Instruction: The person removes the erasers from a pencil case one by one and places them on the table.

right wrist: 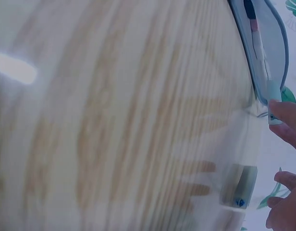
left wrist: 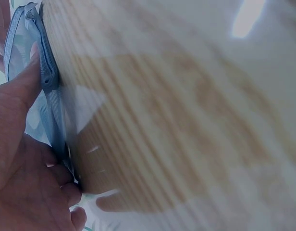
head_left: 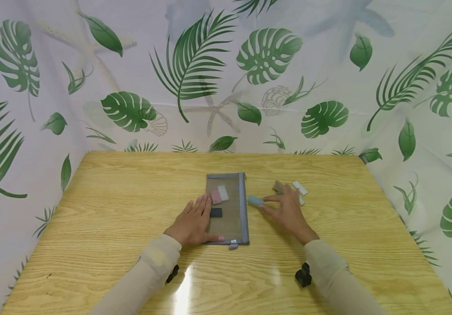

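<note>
A grey-edged mesh zip pouch point(head_left: 227, 225) lies on the table; its side toward the right hand stands raised in the right wrist view. Inside are a pink block point(head_left: 216, 197), a white block point(head_left: 223, 193) and a black block point(head_left: 216, 213), apparently erasers. My left hand point(head_left: 194, 221) rests on the pouch's left side, fingers extended, thumb on the near edge. Between thumb and forefinger, my right hand point(head_left: 287, 212) pinches a light blue eraser point(head_left: 255, 201) at the zip side. In the right wrist view the blue eraser point(right wrist: 273, 92) overlaps the pouch's corner.
Behind the right hand lie a grey-green block point(head_left: 277, 188) and a white block point(head_left: 300, 187), with another pale block point(head_left: 302, 201) partly hidden by the fingers. The wooden table point(head_left: 131, 183) meets a leaf-print cloth point(head_left: 194, 131) at its back and sides.
</note>
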Available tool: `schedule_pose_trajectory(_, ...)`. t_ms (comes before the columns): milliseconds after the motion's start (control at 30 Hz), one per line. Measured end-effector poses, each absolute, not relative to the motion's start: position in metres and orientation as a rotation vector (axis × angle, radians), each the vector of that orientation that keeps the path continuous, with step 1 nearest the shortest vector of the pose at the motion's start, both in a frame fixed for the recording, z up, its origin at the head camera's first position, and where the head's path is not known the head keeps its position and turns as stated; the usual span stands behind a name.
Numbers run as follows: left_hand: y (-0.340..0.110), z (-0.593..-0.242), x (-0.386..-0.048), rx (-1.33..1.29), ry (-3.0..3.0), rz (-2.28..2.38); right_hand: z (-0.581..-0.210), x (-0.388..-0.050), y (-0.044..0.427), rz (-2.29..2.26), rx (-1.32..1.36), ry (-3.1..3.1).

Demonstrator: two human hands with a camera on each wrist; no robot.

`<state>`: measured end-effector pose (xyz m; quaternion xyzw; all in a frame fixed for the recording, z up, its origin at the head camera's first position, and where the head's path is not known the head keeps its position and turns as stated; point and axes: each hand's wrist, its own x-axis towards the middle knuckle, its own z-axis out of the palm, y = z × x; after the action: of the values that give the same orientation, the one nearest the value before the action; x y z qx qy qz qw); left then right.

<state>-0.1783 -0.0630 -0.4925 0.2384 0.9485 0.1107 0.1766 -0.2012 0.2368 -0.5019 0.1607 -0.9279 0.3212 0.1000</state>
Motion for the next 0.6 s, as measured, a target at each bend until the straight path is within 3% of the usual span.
schedule_pose_trajectory(600, -0.063, -0.49, -0.178, 0.666, 2.687, 0.315, -0.496, -0.197, 0.265, 0.925, 0.393, -2.748)
